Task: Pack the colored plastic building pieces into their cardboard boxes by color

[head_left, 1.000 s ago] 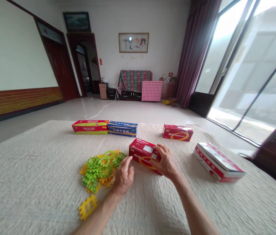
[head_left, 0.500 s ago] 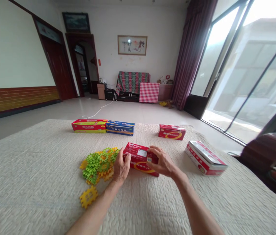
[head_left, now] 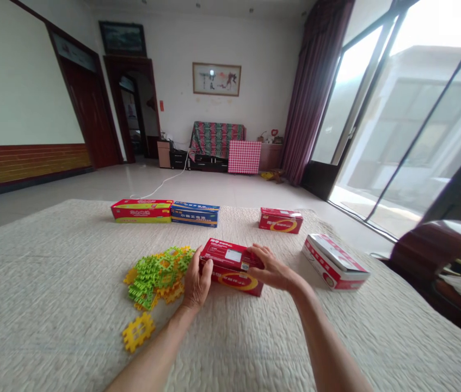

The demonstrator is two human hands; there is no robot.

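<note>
A red cardboard box with a yellow ring printed on its front rests on the quilted cover in front of me. My left hand grips its left end, thumb on the near side. At the right end, my right hand is closed over the top corner, with its fingers on the top and front. Close to my left hand lies a pile of green and yellow interlocking plastic pieces. One yellow piece lies apart, nearer to me. The box's lid looks closed.
Behind are a red and lime box and a blue box, end to end. Another red box stands back right, and a white and red box lies right. All sit on the cream quilted cover.
The view has shifted slightly, so the whole scene sits a little further left. Both hands keep their hold on the red box, which has hardly moved on the cover.
</note>
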